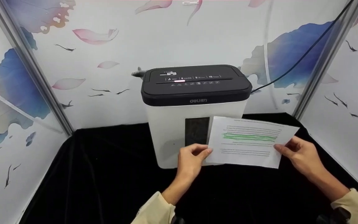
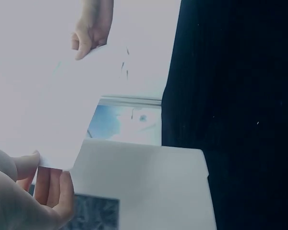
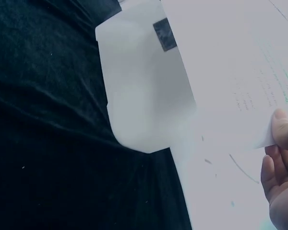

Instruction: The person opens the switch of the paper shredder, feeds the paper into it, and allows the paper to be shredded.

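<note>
A printed sheet of paper (image 1: pixel 247 146) with green highlighted lines is held up in front of a paper shredder (image 1: pixel 166 127). My left hand (image 1: pixel 191 160) pinches its left edge between thumb and fingers. At the opposite edge, my right hand (image 1: pixel 303 154) pinches the sheet the same way. The shredder has a white bin and a black top with a long narrow slot (image 1: pixel 225 79). The paper hides the lower right part of the bin. In the left wrist view, the sheet (image 2: pixel 53 115) is washed out, its text barely legible.
Black cloth (image 1: pixel 110 186) covers the surface under the shredder. White patterned panels (image 1: pixel 110 93) with metal posts (image 1: pixel 39 77) stand behind and at both sides. A black cable (image 1: pixel 303 57) runs from the shredder's right side up to the upper right.
</note>
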